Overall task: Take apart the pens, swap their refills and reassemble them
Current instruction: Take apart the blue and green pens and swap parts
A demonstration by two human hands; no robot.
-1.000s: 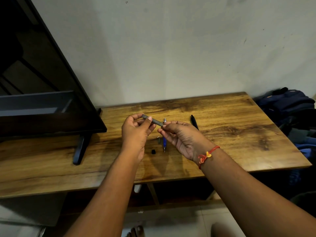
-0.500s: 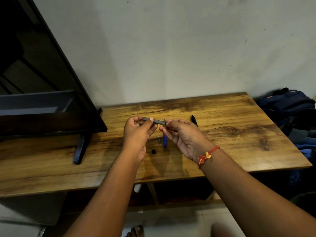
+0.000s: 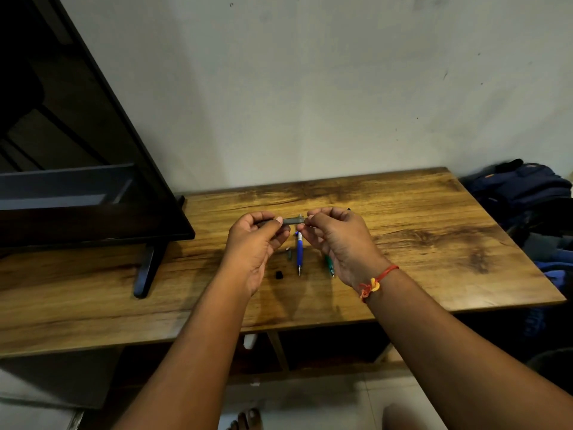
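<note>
My left hand (image 3: 254, 240) pinches one end of the grey barrel (image 3: 290, 220) and my right hand (image 3: 338, 240) the other, above the table (image 3: 434, 243) where a blue pen (image 3: 299, 252) and green pen (image 3: 329, 263) lie, so I judge I'm mid-disassembly and next need a straight twist or pull.

Two hands, the left hand (image 3: 257, 240) and the right hand (image 3: 338, 240), share one grey barrel (image 3: 290, 220) between them. On the one counter (image 3: 434, 243) lie one blue pen (image 3: 299, 254), one green pen (image 3: 329, 264) partly hidden by the right hand, one small grey piece (image 3: 289, 254) and one small black piece (image 3: 279, 274). One dark tip (image 3: 348, 209) peeks out behind the right hand. There is one dark screen (image 3: 93, 181) and one red wrist thread (image 3: 376, 282).
</note>
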